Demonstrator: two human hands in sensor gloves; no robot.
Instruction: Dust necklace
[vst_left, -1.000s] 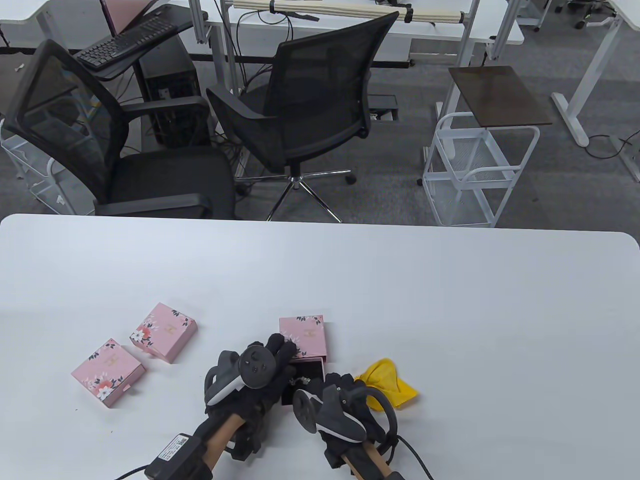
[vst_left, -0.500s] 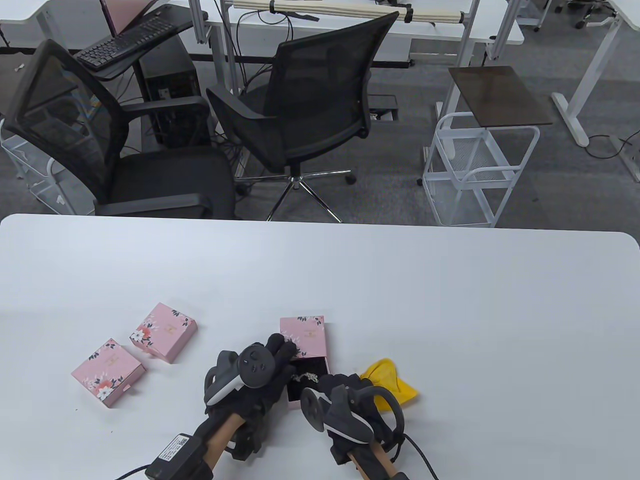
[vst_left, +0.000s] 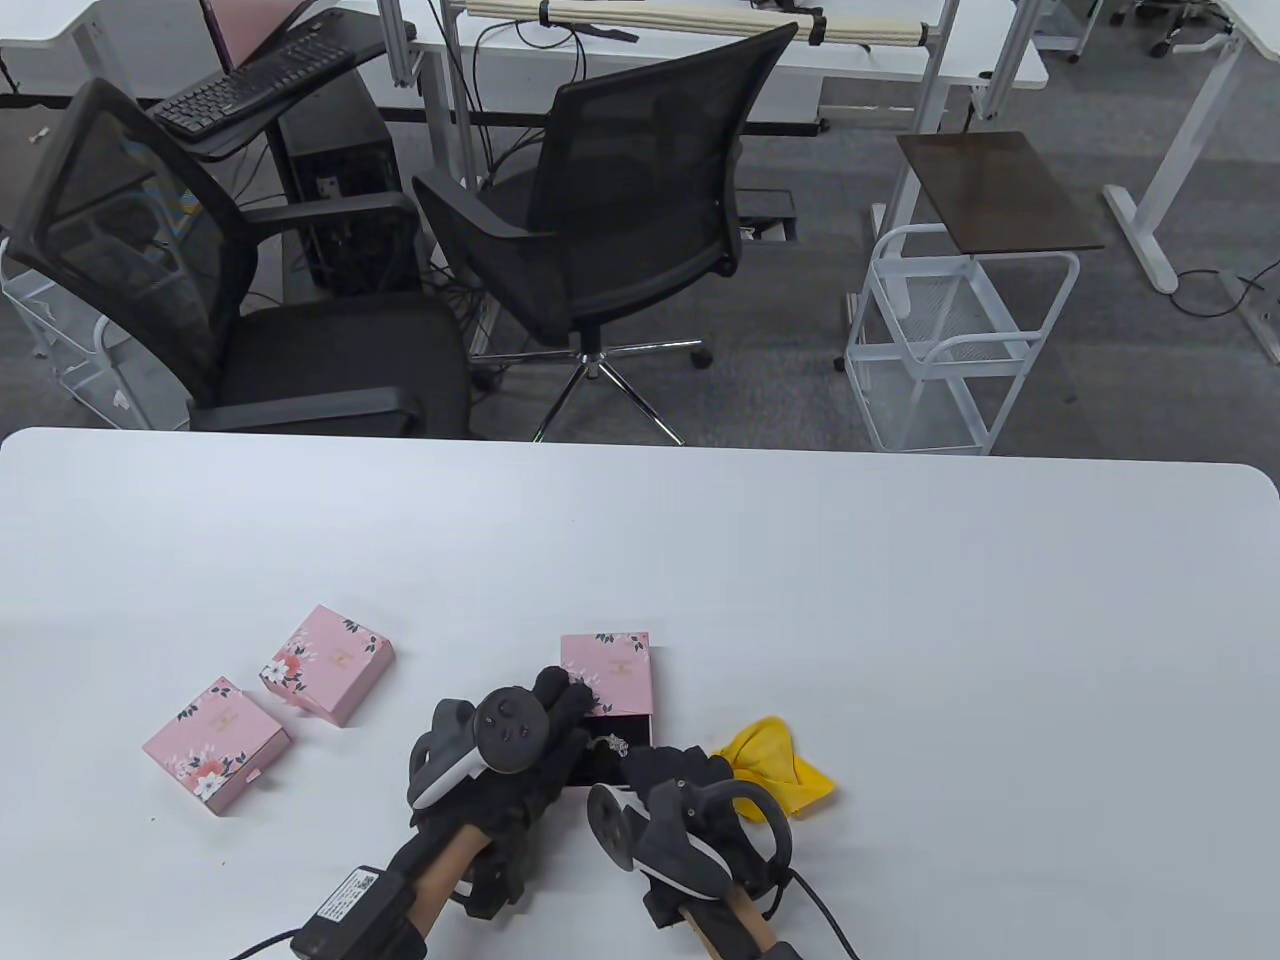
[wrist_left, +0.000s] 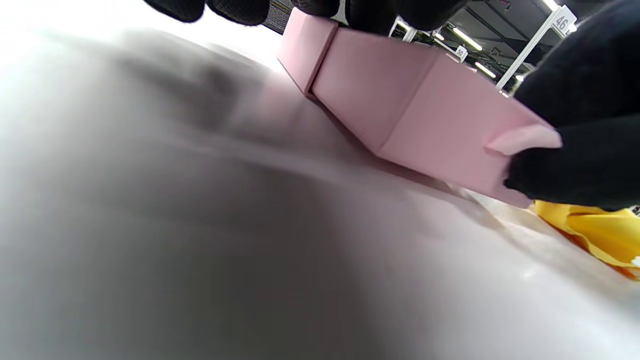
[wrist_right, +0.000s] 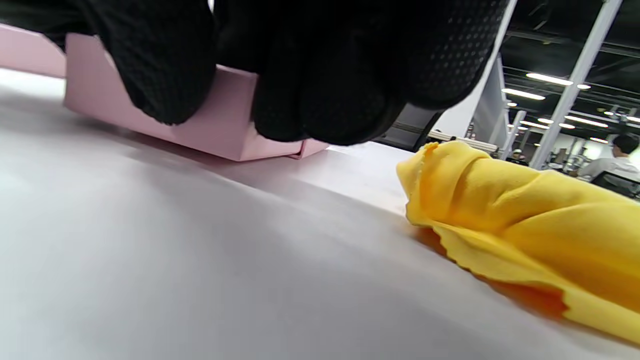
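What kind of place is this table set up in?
Most likely an open-plan office or lab workspace: black mesh office chairs stand behind the white table, a keyboard sits on a neighbouring desk, and the floor is grey carpet.

Even overhead light is washing the white table (vst_left: 900, 600) bright in the table view, and only soft, short shadows are falling just beneath the left hand (vst_left: 520, 760) and right hand (vst_left: 690, 800). That view is staying sharp, though straight lines are bowing slightly toward its edges. In the left wrist view the tabletop below the fingers (wrist_left: 240, 9) is blurring into grey and glaring white at the top corner. In the right wrist view ceiling strip lights (wrist_right: 550, 79) are glowing far beyond the fingers (wrist_right: 165, 60), and the near surface is going soft.
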